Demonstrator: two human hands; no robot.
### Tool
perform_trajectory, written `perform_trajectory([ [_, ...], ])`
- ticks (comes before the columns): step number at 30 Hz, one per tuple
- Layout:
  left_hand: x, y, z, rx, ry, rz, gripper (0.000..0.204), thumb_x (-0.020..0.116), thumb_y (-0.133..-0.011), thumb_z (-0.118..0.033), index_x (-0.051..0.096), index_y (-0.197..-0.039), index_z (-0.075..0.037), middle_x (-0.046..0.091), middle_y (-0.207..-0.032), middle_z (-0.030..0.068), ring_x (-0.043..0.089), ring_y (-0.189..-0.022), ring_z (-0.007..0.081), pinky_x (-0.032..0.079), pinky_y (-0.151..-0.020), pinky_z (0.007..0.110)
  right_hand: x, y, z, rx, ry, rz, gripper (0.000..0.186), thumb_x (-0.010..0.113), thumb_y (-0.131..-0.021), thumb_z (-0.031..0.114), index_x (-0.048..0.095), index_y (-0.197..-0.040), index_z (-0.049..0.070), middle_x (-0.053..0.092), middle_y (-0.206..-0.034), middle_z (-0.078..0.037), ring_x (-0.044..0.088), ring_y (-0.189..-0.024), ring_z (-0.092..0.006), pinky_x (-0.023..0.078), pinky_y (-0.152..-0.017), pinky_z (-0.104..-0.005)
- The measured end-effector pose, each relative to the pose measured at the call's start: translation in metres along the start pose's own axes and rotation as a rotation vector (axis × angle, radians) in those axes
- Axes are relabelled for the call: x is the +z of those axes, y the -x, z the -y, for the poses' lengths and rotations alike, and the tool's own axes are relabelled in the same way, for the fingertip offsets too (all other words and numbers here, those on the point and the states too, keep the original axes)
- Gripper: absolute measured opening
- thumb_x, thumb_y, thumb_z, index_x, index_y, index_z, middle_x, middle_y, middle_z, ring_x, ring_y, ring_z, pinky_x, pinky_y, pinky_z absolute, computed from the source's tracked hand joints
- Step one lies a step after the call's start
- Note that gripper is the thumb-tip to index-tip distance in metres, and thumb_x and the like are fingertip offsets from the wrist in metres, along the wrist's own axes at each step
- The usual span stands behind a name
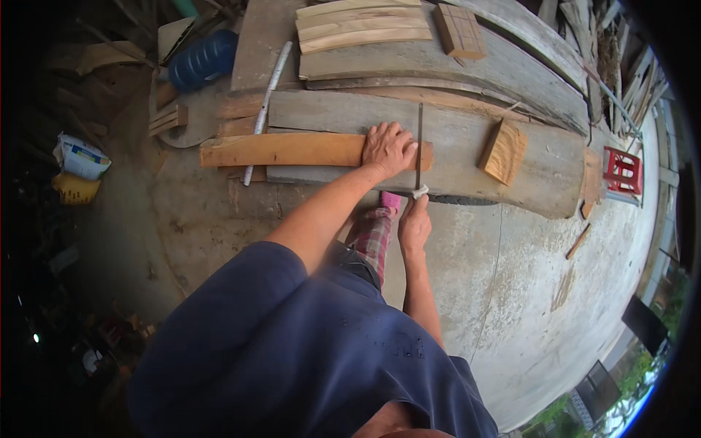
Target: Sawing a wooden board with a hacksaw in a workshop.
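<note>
Orange-brown timber (292,150), centre of frame, lying sideways under a thin-bladed tool (420,146).
Left hand (390,150): palm-down, fingers extended over the timber near its right end, presumably to steady it. Right hand (415,226): closed around the tool's handle, lower centre; likely a saw, though teeth cannot be made out. Grey plank bench (551,171): support beneath. Outward: pale rod (270,102), upper left, running under the timber; loose block (504,153), right of the blade, clear of it; light strips (364,25), top centre; red crate (623,172), far right. Nearest obstruction: left hand, just beside the blade.
</note>
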State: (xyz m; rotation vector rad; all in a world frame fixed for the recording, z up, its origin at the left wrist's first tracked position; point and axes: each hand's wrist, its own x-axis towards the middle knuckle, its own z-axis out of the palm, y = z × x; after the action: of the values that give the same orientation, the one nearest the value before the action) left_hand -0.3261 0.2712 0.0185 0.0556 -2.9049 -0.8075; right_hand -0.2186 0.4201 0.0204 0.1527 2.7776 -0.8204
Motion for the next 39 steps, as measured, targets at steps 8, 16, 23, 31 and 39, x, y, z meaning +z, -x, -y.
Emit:
perform_trajectory([
  [8, 0.018, 0.013, -0.014, -0.009, 0.170, 0.005, 0.025, 0.060, -0.083, -0.035, 0.064, -0.094, -0.012, 0.051, -0.103, 0.0084, 0.046, -0.106, 0.0264, 0.033, -0.094, 0.042, -0.007, -0.021, 0.000, -0.236, 0.093, -0.124, 0.020, 0.044, -0.100, 0.020, 0.043, -0.109, 0.002, 0.062, -0.081, -0.031, 0.059, -0.072, -0.0512, 0.041, -0.054, -0.0561],
  [16, 0.026, 0.010, -0.007, 0.035, 0.143, -0.039, 0.019, 0.063, -0.081, -0.033, 0.061, -0.084, -0.015, 0.050, -0.097, 0.0076, 0.046, -0.098, 0.0247, 0.033, -0.085, 0.042, -0.008, 0.002, -0.030, -0.105, 0.109, 0.044, 0.032, 0.041, -0.102, 0.024, 0.043, -0.123, 0.000, 0.060, -0.100, -0.034, 0.056, -0.092, -0.0523, 0.045, -0.068, -0.0545],
  [23, 0.027, 0.010, -0.008, 0.046, 0.130, -0.129, 0.020, 0.064, -0.079, -0.034, 0.058, -0.078, -0.014, 0.050, -0.094, 0.0076, 0.047, -0.096, 0.0254, 0.034, -0.083, 0.042, -0.010, -0.013, -0.004, -0.037, 0.169, 0.067, 0.028, 0.040, -0.102, 0.024, 0.042, -0.114, -0.001, 0.059, -0.096, -0.035, 0.056, -0.086, -0.0527, 0.043, -0.062, -0.0552],
  [31, 0.031, 0.007, -0.009, 0.003, 0.137, -0.063, 0.022, 0.063, -0.078, -0.036, 0.061, -0.079, -0.014, 0.051, -0.098, 0.0078, 0.046, -0.099, 0.0252, 0.034, -0.086, 0.043, -0.011, -0.009, -0.006, -0.124, 0.206, 0.009, 0.025, 0.041, -0.102, 0.021, 0.044, -0.112, -0.002, 0.061, -0.093, -0.033, 0.060, -0.081, -0.0495, 0.045, -0.059, -0.0538],
  [39, 0.034, 0.009, -0.008, 0.000, 0.137, -0.068, 0.021, 0.062, -0.078, -0.035, 0.063, -0.079, -0.014, 0.051, -0.100, 0.0083, 0.046, -0.102, 0.0256, 0.033, -0.089, 0.044, -0.003, 0.033, -0.033, -0.159, 0.065, -0.085, 0.027, 0.043, -0.102, 0.025, 0.047, -0.113, 0.000, 0.060, -0.100, -0.033, 0.058, -0.091, -0.0501, 0.045, -0.067, -0.0535],
])
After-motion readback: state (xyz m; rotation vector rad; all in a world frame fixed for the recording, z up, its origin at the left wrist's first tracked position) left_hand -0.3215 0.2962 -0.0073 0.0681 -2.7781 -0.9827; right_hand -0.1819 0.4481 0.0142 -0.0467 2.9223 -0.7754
